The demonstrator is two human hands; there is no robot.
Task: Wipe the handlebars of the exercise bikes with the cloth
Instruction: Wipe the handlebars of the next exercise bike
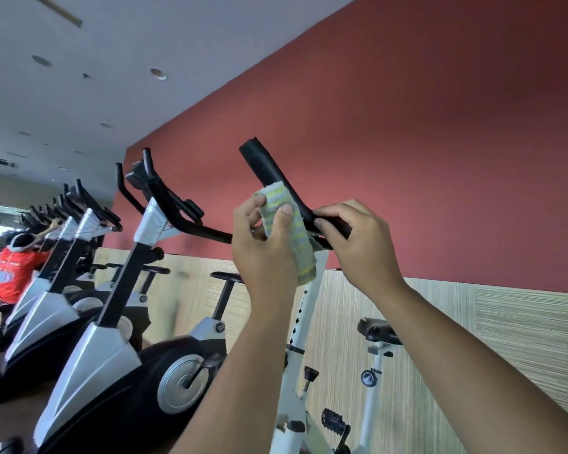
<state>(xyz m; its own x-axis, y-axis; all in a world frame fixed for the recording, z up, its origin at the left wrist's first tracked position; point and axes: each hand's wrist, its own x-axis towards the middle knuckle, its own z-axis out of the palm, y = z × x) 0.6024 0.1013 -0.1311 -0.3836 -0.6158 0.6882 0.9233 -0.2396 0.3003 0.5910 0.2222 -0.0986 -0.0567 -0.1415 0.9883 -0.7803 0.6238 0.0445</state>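
Wiping is under way in our head view: our left hand pinches the striped cloth against the black handlebar of the white bike, thumb on top. Just right of that grip, our right hand clasps the same handlebar, steadying it, we reckon. Above the cloth the upper end shows bare; next we'd slide upward, keeping pressure.

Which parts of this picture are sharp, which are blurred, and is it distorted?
Head view: the left hand, the cloth and the right hand at the black handlebar are fairly sharp; the row of bikes at left is blurred; the wide lens tilts and bends the red wall.
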